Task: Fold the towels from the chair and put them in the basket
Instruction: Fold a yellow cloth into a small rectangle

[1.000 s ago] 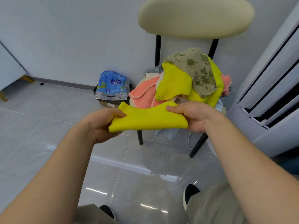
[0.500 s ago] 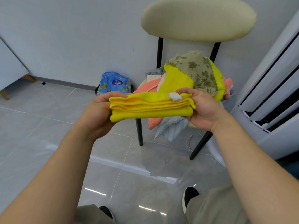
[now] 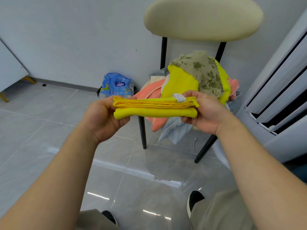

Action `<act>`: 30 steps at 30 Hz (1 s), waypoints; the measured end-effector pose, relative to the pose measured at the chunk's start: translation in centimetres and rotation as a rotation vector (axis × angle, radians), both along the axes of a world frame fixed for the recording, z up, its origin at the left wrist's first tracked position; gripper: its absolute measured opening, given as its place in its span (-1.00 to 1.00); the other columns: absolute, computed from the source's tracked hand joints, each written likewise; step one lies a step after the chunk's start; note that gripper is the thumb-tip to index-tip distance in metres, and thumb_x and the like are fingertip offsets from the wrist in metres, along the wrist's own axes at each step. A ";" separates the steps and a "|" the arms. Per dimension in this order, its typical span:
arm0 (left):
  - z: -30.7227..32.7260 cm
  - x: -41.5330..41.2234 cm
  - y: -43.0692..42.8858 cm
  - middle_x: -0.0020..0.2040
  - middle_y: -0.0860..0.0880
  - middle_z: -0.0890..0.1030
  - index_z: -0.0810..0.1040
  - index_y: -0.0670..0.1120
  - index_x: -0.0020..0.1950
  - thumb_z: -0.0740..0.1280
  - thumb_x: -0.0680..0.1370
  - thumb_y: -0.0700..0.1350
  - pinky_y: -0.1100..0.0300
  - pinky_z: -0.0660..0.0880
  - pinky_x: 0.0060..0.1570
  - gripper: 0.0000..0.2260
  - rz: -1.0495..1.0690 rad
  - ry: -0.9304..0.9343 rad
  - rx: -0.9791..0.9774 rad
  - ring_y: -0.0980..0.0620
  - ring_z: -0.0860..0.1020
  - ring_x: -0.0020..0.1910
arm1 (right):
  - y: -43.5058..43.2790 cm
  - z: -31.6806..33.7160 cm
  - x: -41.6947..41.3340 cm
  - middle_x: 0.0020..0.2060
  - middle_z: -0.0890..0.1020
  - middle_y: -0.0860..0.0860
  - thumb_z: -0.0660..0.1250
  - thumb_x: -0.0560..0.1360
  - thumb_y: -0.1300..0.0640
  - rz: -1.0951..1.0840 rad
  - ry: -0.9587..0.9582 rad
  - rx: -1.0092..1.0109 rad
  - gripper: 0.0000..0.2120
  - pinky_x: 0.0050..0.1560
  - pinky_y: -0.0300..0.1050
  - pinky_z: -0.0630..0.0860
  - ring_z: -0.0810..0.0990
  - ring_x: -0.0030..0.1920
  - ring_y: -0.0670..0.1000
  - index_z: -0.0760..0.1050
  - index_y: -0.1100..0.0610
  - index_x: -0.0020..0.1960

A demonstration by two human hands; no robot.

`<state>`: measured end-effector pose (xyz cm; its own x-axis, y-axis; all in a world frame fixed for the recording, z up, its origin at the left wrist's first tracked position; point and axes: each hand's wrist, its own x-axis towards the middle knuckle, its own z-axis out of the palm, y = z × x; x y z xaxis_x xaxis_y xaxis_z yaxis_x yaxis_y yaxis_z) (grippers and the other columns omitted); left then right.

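Head view, near to far: trouser legs and two dark shoes on the grey tile floor, then both forearms reaching forward.

Left hand (image 3: pixel 101 117) is closed on the left end of the folded bright-yellow cloth towel (image 3: pixel 155 109); right hand (image 3: pixel 205 113) is closed on the right end, thumb on top beside the small white care label (image 3: pixel 179 98). The towel spans between the two hands, held level in the air in front of the chair, layered edges facing the camera.

Progress, my read: this towel looks fully folded, not yet put away. No basket in view.

Left to do: the heap of unfolded towels (image 3: pixel 196 80) (yellow, floral olive, coral, pale blue) on the cream-backed black-legged chair (image 3: pixel 202 19).

Far left, by the wall: blue plastic pack (image 3: pixel 116 85).
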<state>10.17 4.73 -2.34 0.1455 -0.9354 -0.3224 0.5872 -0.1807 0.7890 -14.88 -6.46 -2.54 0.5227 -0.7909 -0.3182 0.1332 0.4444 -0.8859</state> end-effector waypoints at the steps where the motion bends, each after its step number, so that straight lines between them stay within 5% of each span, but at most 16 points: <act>1: -0.1 0.2 0.0 0.12 -0.18 0.62 0.62 -0.20 -0.08 0.17 0.41 -0.23 0.17 0.60 -0.36 -0.75 0.003 0.005 0.031 -0.06 0.63 -0.21 | -0.1 -0.2 0.0 -0.29 0.59 0.12 0.12 0.61 0.39 -0.009 0.045 -0.002 -0.65 -0.47 -0.18 0.49 0.52 -0.39 0.05 0.50 0.08 -0.21; 3: -0.5 0.4 0.0 0.00 -0.17 0.57 0.48 -0.15 -0.19 0.19 0.43 -0.16 0.16 0.58 -0.36 -0.90 0.004 -0.067 0.090 -0.06 0.59 -0.28 | -0.3 -0.6 0.0 -0.25 0.60 0.14 0.12 0.60 0.42 -0.018 0.110 -0.004 -0.64 -0.43 -0.16 0.53 0.54 -0.35 0.06 0.50 0.09 -0.23; 6: -1.2 0.5 -0.1 -0.15 -0.06 0.55 0.51 -0.10 -0.14 0.38 0.47 -0.07 0.19 0.58 -0.34 -0.88 -0.029 -0.240 0.170 0.02 0.58 -0.31 | -0.4 -1.0 0.0 -0.25 0.63 0.14 0.11 0.59 0.42 -0.027 0.135 0.015 -0.66 -0.36 -0.14 0.57 0.59 -0.32 0.06 0.50 0.12 -0.19; 13: -3.1 1.5 0.0 -0.06 -0.10 0.62 0.55 -0.08 -0.02 0.38 0.46 -0.36 0.21 0.58 -0.35 -0.79 -0.012 -0.378 0.267 0.00 0.64 -0.26 | -0.4 -2.6 0.2 -0.16 0.67 0.09 0.30 0.57 0.02 0.090 0.154 0.051 -0.83 -0.14 -0.06 0.60 0.63 -0.19 0.06 0.57 0.12 -0.07; 14: -3.4 2.0 0.1 0.00 -0.11 0.65 0.57 -0.10 0.10 0.41 0.43 -0.35 0.21 0.61 -0.31 -0.71 -0.023 -0.361 0.273 -0.01 0.66 -0.22 | -0.2 -3.1 0.6 -0.17 0.67 0.07 0.38 0.54 0.07 0.114 0.187 0.008 -0.91 -0.20 -0.09 0.59 0.64 -0.19 0.05 0.53 0.09 -0.05; 16: -4.4 3.5 0.3 0.16 -0.16 0.67 0.55 -0.17 0.29 0.51 0.32 -0.27 0.18 0.65 -0.14 -0.48 -0.100 -0.319 0.281 -0.07 0.69 -0.05 | 0.3 -4.5 1.4 -0.15 0.66 0.09 0.47 0.45 0.30 0.111 0.226 -0.047 -0.76 -0.28 -0.10 0.58 0.66 -0.18 0.06 0.44 0.07 -0.05; 20: -7.4 6.3 0.7 0.20 -0.19 0.66 0.63 -0.27 0.21 0.76 -0.08 -0.08 0.16 0.64 -0.05 -0.11 -0.282 -0.307 0.337 -0.11 0.67 0.13 | 1.8 -8.7 3.0 0.09 0.64 0.18 0.49 0.35 0.46 0.133 0.242 0.033 -0.43 -0.13 0.01 0.66 0.67 0.01 0.14 0.44 0.11 0.27; 22: -9.4 7.1 0.5 0.20 -0.21 0.66 0.66 -0.27 0.16 0.76 -0.10 -0.07 0.16 0.64 -0.07 -0.14 -0.333 -0.302 0.377 -0.13 0.67 0.13 | 2.8 -11.4 3.1 0.17 0.65 0.20 0.51 0.33 0.45 0.208 0.276 0.141 -0.37 0.02 0.08 0.65 0.66 0.12 0.17 0.46 0.18 0.35; 25: -12.0 8.4 -0.2 0.19 -0.22 0.66 0.67 -0.26 0.14 0.72 0.02 -0.16 0.16 0.64 -0.10 -0.30 -0.435 -0.285 0.465 -0.14 0.67 0.11 | 4.1 -14.7 3.5 0.08 0.70 0.21 0.48 0.37 0.44 0.254 0.354 0.275 -0.59 0.01 0.00 0.67 0.69 0.03 0.15 0.57 0.31 0.21; 30: -16.6 10.1 0.6 0.19 -0.22 0.66 0.64 -0.24 0.20 0.67 0.19 -0.12 0.05 0.65 0.02 -0.39 -0.411 -0.232 0.673 -0.20 0.65 0.15 | 3.9 -18.7 6.6 -0.03 0.73 0.13 0.46 0.45 0.37 0.309 0.437 0.488 -0.77 0.06 0.09 0.65 0.69 -0.05 0.13 0.61 0.19 0.07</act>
<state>20.29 5.38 -18.93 -0.0342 -0.5459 -0.8372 0.2065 -0.8235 0.5285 -8.26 -2.52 -21.22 0.4435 -0.3419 -0.8285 -0.3834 0.7631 -0.5202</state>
